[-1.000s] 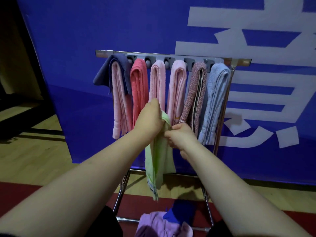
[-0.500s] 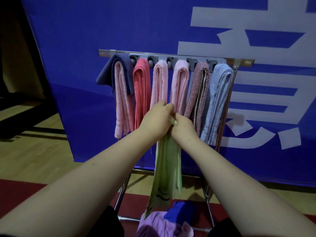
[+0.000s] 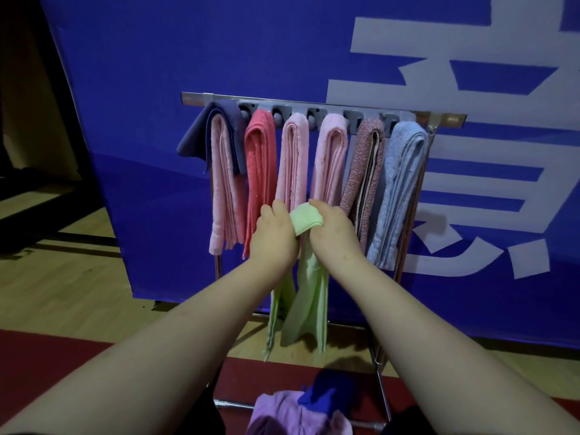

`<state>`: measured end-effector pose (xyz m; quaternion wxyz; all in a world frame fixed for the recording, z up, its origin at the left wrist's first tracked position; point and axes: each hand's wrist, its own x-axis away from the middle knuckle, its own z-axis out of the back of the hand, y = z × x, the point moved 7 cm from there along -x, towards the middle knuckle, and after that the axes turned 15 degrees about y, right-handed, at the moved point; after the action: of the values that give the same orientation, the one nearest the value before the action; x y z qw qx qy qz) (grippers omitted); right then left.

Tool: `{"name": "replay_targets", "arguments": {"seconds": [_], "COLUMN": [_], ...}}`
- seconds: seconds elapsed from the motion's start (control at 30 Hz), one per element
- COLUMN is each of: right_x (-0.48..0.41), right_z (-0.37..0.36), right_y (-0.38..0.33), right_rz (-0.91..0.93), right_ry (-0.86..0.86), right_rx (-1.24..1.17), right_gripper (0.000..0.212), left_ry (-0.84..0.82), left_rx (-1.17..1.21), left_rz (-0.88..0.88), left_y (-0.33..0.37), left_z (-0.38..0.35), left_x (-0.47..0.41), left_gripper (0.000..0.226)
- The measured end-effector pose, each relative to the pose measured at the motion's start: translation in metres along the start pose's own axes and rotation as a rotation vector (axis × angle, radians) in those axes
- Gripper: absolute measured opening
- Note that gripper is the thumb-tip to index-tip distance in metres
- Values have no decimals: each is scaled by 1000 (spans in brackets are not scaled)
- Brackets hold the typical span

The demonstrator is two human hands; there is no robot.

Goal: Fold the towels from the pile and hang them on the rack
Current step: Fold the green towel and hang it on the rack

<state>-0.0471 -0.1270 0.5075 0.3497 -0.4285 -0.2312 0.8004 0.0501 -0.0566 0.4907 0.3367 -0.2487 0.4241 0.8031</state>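
While both hands grip it, the green towel hangs folded.
Left hand and right hand closed on its fold; next, probably drape it over the rack.

The rack stood before the banner, with 6 hung towels side by side. Both hands held another towel in front; the pile lay below.

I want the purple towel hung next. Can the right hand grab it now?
Probably not yet. The right hand and left hand are both up at the rack holding the green towel; the purple towel lies far below, otherwise uncovered.
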Motion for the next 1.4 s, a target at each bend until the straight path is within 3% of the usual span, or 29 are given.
{"name": "replay_targets", "arguments": {"seconds": [0.2,0.3,0.63,0.8,0.87,1.03,1.17,1.4], "right_x": [0,0,-18,-33,-41,-61,-82,-114], "right_z": [-8,-14,-22,-32,-31,-27,-27,-18], "right_y": [-5,-15,-45,-69,-78,-112,-130,-153], "right_rz": [58,119,217,247,253,328,374,479], "right_ry": [-16,-52,-91,-109,-74,29,128,205], "right_rx": [47,68,208,227,228,231,284,477], "right_gripper": [49,34,27,29,25,26,31,42], "left_ry": [-33,-80,-236,-439,-370,-64,91,158], "left_rx": [100,145,-71,-288,-288,-181,-286,-476], "left_rz": [-44,-67,-104,-91,-126,-179,-255,-256], "left_y": [9,8,1,-17,-15,-12,-7,1], "left_z": [9,14,33,36,44,69,82,91], "left_x": [-10,-16,-46,-65,-76,-104,-129,-174], "left_gripper": [30,25,24,37,40,19,3,28]}}
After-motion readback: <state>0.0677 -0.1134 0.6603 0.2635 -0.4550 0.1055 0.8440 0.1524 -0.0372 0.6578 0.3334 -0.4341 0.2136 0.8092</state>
